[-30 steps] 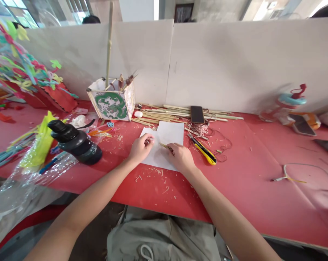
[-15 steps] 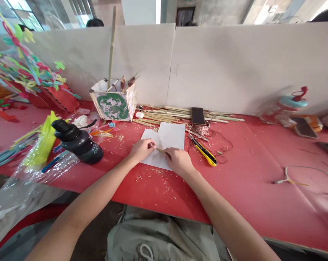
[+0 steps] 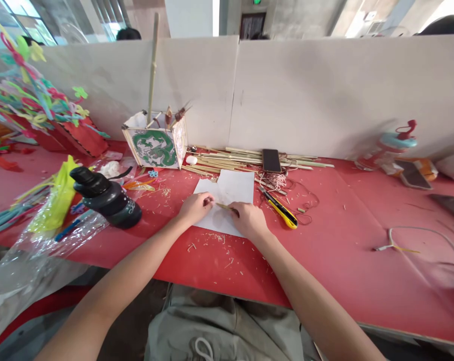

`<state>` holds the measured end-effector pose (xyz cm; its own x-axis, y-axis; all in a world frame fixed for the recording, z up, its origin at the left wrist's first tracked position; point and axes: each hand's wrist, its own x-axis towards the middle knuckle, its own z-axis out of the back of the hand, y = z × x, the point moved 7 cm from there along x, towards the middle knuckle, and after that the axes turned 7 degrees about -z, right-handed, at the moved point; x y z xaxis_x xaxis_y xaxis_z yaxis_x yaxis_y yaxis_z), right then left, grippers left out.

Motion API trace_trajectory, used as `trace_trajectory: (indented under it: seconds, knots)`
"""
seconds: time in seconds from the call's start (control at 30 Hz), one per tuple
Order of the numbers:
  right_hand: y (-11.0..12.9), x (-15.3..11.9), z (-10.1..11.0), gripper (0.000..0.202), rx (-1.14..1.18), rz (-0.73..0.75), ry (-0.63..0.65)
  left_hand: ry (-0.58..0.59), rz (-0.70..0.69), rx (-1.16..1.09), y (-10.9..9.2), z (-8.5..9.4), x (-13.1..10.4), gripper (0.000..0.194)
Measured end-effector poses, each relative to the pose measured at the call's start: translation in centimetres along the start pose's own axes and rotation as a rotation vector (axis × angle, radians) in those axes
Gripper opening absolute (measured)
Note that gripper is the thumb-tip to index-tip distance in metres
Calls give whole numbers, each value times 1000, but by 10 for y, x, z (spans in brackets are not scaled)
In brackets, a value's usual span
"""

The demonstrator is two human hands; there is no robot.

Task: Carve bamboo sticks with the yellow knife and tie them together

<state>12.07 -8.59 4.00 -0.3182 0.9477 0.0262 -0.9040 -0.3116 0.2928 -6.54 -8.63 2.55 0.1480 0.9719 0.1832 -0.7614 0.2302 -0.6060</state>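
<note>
Straw-coloured, a slim stick (image 3: 223, 206) is pointing leftward over white paper (image 3: 237, 185); the right hand (image 3: 248, 217) is pinching it, the left hand (image 3: 195, 207) is curling near its tip, hold unclear.

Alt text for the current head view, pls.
Two bare hands over white paper on a red table: the right hand holds a short thin stick, its tip toward the left hand. A yellow-and-black cutter lies to the right, a black bottle to the left, long strips and a phone behind.
</note>
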Motion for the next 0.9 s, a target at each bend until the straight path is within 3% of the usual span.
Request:
trace_trajectory:
  seconds: [0.13,0.33,0.57,0.77,0.9]
  knots:
    - [-16,5,8,30,-47,-116,-66,-3,-17,6,-2,0,0,14]
    - [1,1,-3,28,-4,61,45,-9,-10,1,1,-1,0,13]
    - [-24,7,10,31,-58,-138,-77,-10,-21,29,-3,1,-1,13]
    - [12,-4,-3,29,19,136,72,-11,-22,26,-3,0,0,13]
    - [-7,3,8,32,-43,-50,-23,-21,-22,21,-2,1,0,14]
